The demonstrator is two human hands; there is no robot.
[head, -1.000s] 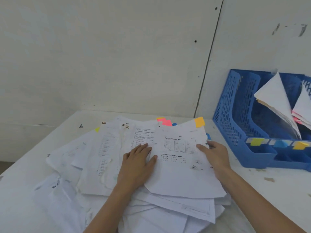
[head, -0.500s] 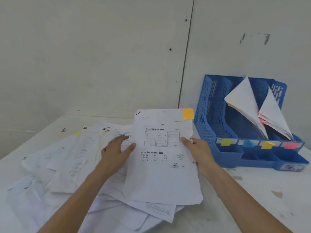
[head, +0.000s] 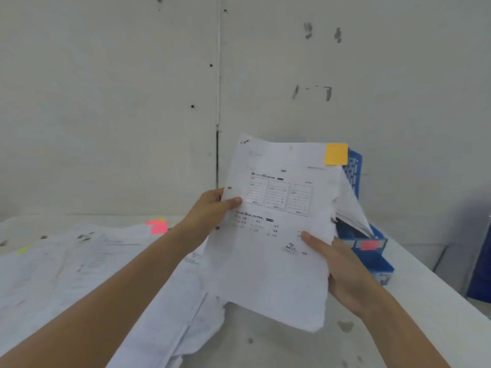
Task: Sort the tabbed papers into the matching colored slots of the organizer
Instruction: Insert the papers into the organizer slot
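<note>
- While it is held up off the table, the white printed paper [head: 276, 248] with a square orange sticky tab [head: 336, 154] at its top right corner stands almost upright in front of the person, just left of the blue plastic slotted organizer [head: 382, 264].
- Judging by its wavy, creased edges, the paper is very light, thin and floppy. It would bend under its own weight if held at one corner, and it could tear or crumple under a hard pull.
- Whether it is one sheet or a few fastened together cannot be told.
- The side edges near the middle look like the best places to hold it, so the tab stays visible and the bottom edge stays free to slide into a slot.
- The left hand [head: 212, 211] pinches the left edge, thumb on the printed face and fingers curled behind.
- The right hand [head: 342, 266] grips the lower right edge the same way, thumb lying flat on the front, fingers hidden behind the paper.
- Only the organizer's right end shows; a pink label [head: 368, 245] marks the slot there, and white sheets [head: 353, 208] lean inside.
- A loose pile of white papers [head: 93, 261] lies spread on the white table [head: 292, 346] to the left, with a pink tab [head: 156, 227] showing.
</note>
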